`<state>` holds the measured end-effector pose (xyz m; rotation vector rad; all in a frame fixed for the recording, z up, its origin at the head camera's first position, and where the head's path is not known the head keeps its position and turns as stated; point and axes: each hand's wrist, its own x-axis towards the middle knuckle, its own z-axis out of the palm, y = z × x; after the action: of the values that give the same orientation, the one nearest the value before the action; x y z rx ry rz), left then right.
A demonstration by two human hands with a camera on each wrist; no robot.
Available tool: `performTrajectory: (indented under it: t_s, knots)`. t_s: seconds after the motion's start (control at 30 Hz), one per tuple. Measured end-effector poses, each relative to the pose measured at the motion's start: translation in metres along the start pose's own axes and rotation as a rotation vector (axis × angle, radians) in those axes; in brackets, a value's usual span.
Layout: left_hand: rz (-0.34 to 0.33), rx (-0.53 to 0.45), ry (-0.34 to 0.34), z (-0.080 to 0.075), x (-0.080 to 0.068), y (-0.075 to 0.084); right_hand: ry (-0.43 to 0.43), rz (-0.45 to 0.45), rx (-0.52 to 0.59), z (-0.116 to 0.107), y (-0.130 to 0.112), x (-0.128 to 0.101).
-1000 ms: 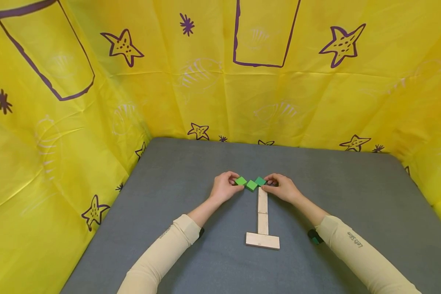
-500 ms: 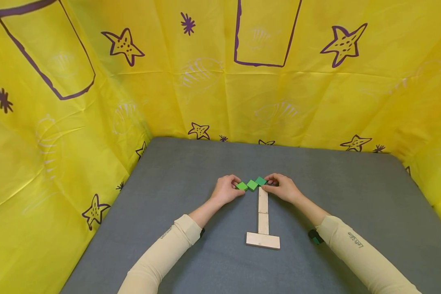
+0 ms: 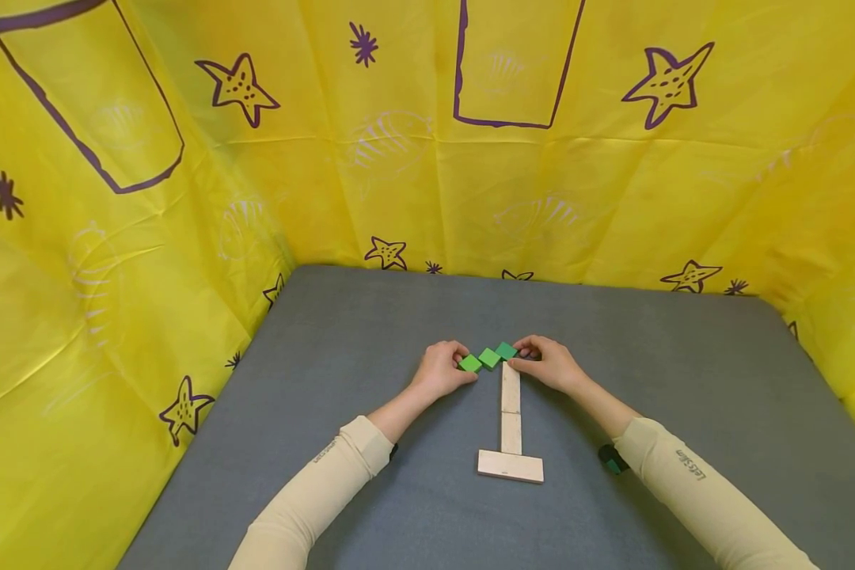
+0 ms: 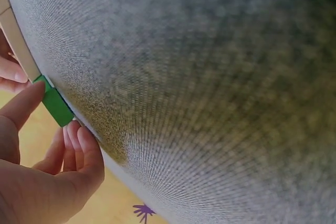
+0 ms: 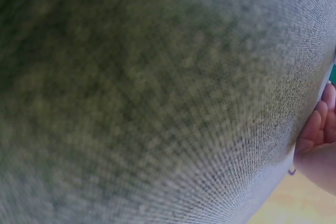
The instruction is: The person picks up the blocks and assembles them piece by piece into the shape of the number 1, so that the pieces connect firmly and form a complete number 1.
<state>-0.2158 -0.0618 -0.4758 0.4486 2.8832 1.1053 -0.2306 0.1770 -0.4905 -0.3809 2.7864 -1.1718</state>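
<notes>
Compared with a second ago, the leftmost green block (image 3: 469, 363) has slid down and inward, so the three green blocks now form a diagonal line rather than a shallow V; both arms have barely shifted. A person's left hand (image 3: 440, 370) pinches that leftmost block between thumb and curled fingers (image 4: 79, 145), as the left wrist view confirms. The right hand (image 3: 547, 364) curls its fingers round the rightmost green block (image 3: 506, 351). The middle green block (image 3: 489, 358) sits between them, touching both. All three lie on the grey desk (image 3: 370, 332), just beyond the top of a pale wooden stem (image 3: 510, 408) that meets a wooden base plank (image 3: 510, 466). A judgement: the blocks touch only at corners, so an uneven push from either hand could knock the middle block askew or nudge the wooden stem out of line.
</notes>
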Motion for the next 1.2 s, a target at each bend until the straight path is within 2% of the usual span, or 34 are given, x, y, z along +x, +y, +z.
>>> performTrajectory:
  t_s: [0.23, 0.47, 0.67, 0.9, 1.2]
  knots:
    - [0.007, 0.02, 0.0, 0.0015, -0.0015, 0.0019, -0.001, 0.005, 0.0, -0.0001, -0.0012, -0.0008]
    - [-0.03, 0.041, -0.023, 0.0033, -0.0011, 0.0017, -0.002, 0.006, 0.002, -0.0005, -0.0048, -0.0018]
    - [-0.021, 0.045, -0.022, 0.0033, -0.0006, 0.0007, -0.003, 0.013, 0.003, -0.0001, -0.0049, -0.0011]
    - [-0.015, 0.035, -0.024, 0.004, -0.0005, 0.0018, -0.002, 0.016, 0.006, -0.0007, -0.0042, -0.0011]
    - [-0.027, 0.004, -0.061, 0.0041, 0.0007, 0.0025, -0.009, 0.022, 0.013, -0.0007, -0.0023, -0.0006]
